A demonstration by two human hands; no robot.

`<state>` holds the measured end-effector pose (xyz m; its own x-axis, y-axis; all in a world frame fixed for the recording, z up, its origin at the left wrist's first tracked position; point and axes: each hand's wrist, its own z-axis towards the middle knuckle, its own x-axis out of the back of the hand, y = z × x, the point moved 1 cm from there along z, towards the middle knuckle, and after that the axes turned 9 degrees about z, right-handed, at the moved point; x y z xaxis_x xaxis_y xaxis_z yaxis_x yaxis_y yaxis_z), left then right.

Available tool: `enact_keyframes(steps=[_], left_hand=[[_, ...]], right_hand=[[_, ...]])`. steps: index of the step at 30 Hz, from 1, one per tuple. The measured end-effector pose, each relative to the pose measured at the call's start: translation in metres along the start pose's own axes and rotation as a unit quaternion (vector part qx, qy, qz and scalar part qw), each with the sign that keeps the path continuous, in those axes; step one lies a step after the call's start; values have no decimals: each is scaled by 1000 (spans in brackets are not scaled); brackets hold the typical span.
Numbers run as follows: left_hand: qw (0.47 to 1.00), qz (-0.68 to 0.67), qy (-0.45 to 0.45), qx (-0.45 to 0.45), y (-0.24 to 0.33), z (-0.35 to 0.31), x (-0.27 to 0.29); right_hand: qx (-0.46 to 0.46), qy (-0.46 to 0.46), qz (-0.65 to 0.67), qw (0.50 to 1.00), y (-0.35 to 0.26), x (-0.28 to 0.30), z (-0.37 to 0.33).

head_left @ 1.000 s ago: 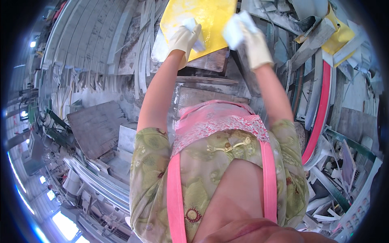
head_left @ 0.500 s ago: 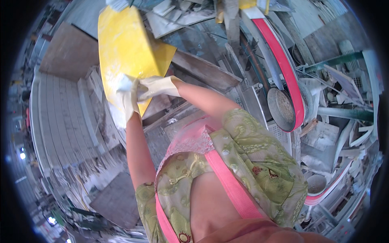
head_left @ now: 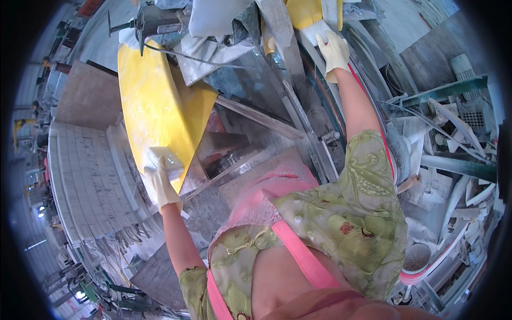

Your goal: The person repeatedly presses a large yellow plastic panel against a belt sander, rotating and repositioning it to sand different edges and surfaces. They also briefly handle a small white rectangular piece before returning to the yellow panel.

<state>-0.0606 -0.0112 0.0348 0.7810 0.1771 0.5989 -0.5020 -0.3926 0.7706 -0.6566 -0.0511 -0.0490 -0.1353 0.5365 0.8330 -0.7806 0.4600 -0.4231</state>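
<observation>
My left hand point(head_left: 161, 186), in a cream glove, grips a pale, wet-looking block point(head_left: 163, 162) at the near end of a yellow sheet point(head_left: 154, 106). The sheet is draped over a long sloping support, its right side hanging down as a flap. Farther off to the right, my right hand point(head_left: 335, 52), gloved alike, lies with fingers apart on a pale flat piece point(head_left: 313, 33). That piece sits at the far end of a belt machine, whose red belt point(head_left: 385, 146) runs beneath my right forearm. The underside of the right hand is hidden.
Stacked pale strips point(head_left: 85, 170) stand left of the yellow sheet, below a brown board point(head_left: 88, 98). Wooden planks point(head_left: 261, 117) slant between sheet and machine. A metal clamp-like fixture point(head_left: 141, 26) is at the far left. Offcuts and a green beam point(head_left: 453, 89) crowd the right.
My right hand has left the block beside my left hand and reached far right to the belt machine. The left hand stays on the block, slightly lower in view.
</observation>
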Motion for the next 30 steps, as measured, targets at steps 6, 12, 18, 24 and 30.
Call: enact_keyframes(steps=[6, 12, 18, 24, 30], left_hand=[[998, -24, -31, 39, 12, -1, -3], [999, 11, 3, 47, 20, -4, -7], [999, -29, -9, 24, 16, -9, -3], [998, -34, -35, -44, -1, -3, 2], [997, 32, -10, -63, -6, 2, 6]], right_hand=[[-54, -66, -78, 993, 1, -38, 42], [27, 9, -121, 992, 16, -59, 24], [39, -68, -123, 989, 38, -19, -25], [51, -86, -143, 985, 63, 52, -121], [129, -199, -145, 960, 83, 105, -168]])
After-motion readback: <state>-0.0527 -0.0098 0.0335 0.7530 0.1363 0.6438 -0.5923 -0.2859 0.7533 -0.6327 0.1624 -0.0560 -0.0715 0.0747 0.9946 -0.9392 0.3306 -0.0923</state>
